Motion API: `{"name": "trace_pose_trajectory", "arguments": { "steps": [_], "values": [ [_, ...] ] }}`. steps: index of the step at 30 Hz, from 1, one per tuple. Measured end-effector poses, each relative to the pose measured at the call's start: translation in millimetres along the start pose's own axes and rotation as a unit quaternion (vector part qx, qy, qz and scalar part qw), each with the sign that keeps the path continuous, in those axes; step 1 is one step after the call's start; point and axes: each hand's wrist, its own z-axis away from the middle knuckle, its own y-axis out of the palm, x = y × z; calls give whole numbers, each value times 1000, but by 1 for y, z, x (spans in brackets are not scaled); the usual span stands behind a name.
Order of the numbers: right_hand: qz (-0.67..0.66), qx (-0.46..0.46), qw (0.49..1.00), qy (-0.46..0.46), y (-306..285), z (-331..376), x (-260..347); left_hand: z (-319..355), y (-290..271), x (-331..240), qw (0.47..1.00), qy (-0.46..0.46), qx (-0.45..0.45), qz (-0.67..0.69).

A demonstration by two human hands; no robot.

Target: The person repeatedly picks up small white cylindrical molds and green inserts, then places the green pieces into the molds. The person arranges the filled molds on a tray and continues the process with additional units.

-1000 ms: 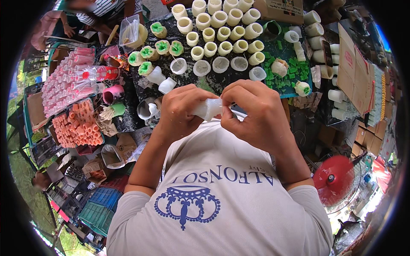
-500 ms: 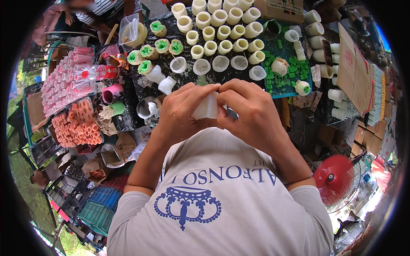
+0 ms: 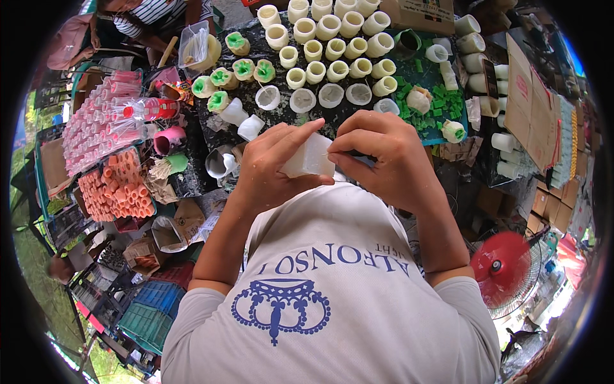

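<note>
Close in front of my chest, my left hand (image 3: 272,160) is wrapped round a white, translucent wax piece (image 3: 312,160), thumb below it and fingers above. My right hand (image 3: 380,153) is closed in a pinch, its fingertips at the right end of that piece. Whatever is between those fingertips is too small to make out. Just beyond my hands stand several white wax cups (image 3: 302,100) in a row. Past them are rows of cream wax cups (image 3: 335,48). Several green-filled wax cups (image 3: 243,68) stand left of those.
Green wax chunks (image 3: 425,109) lie in a tray at right. Pink tubes (image 3: 105,121) and a tray of orange pieces (image 3: 118,189) are at left. A red fan (image 3: 497,265) stands at lower right, and crates (image 3: 146,323) at lower left. Another person (image 3: 153,22) is at far left.
My right hand has drawn back from the top of the white wax piece to its right end, its fingers now pinched. The piece is turned and more exposed in my left hand.
</note>
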Motion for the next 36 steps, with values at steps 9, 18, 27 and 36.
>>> {"name": "trace_pose_trajectory", "arguments": {
  "steps": [9, 18, 27, 36],
  "values": [
    [-29, 3, 999, -16, 9, -2, 0, -3, -3, -2, 1000, 29, 2, -7],
    [-1, -11, 999, -53, 15, -2, -3, -2, -2, 0, 999, 34, -4, 4],
    [37, 2, 997, -68, 17, -4, -6, -4, 6, 9, 999, 22, 35, 31],
    [7, 6, 999, -41, 1, -4, -6, -6, -4, 7, 999, 29, 24, 2]
  ]
}}
